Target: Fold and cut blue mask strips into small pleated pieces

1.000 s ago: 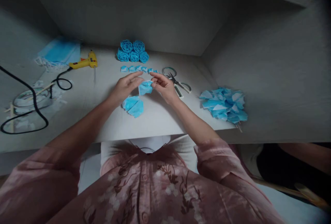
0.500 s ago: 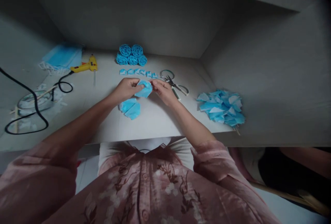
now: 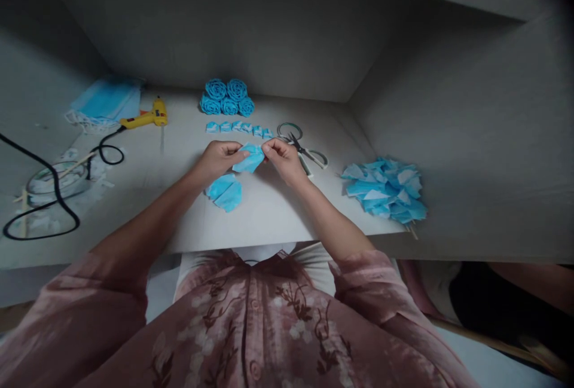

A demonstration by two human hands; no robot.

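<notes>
A light blue fabric piece (image 3: pixel 249 161), thin and creased, is pinched between both hands just above the table. My left hand (image 3: pixel 220 158) is closed on its left side, the thumb lying across it. At its upper right edge, the fingertips of my right hand (image 3: pixel 286 161) are pressed together on it. More blue fabric pieces (image 3: pixel 225 192) lie flat on the table below my left hand. Scissors (image 3: pixel 309 152) with pale handles rest beyond my right hand, partly covered by it. Several small folded blue pieces (image 3: pixel 237 127) form a row behind my hands.
Rolled blue rosettes (image 3: pixel 229 96) stand at the back. A yellow glue gun (image 3: pixel 144 118) with a looping black cord (image 3: pixel 58 188) is at left, near a stack of blue face masks (image 3: pixel 107 101). A ruffled blue bunch (image 3: pixel 386 189) lies at right. A roll of tape (image 3: pixel 290 131) sits behind the scissors.
The held fabric piece has gone from roundish and facing up to more tilted and drawn together at its upper right. My right fingers have closed in on that edge.
</notes>
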